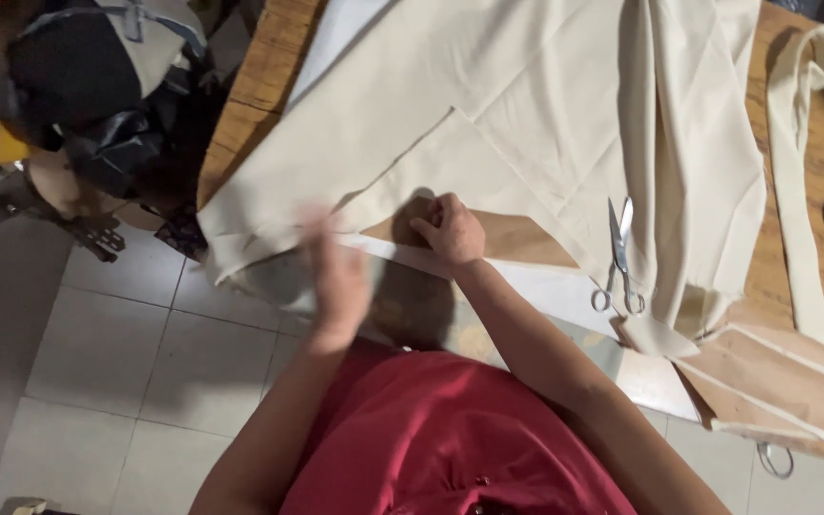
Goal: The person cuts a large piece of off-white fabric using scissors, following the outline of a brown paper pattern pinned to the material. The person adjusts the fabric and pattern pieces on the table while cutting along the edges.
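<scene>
Two hands at the wooden table's point(259, 76) near edge: your right hand point(450, 229) has its fingers curled, pinching the cream cloth point(488, 105) at its lower edge. The cloth's long axis runs from lower left to upper right across the table. Your left hand point(336, 277) is motion-blurred, so I cannot tell its fingers; scissors point(617, 257) lie apart, tips pointing away from you.

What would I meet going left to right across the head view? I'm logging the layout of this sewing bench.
Dark bundle of bags → blurred left hand → right hand pinching the cream fabric → scissors → cream strap on the wooden table.
</scene>
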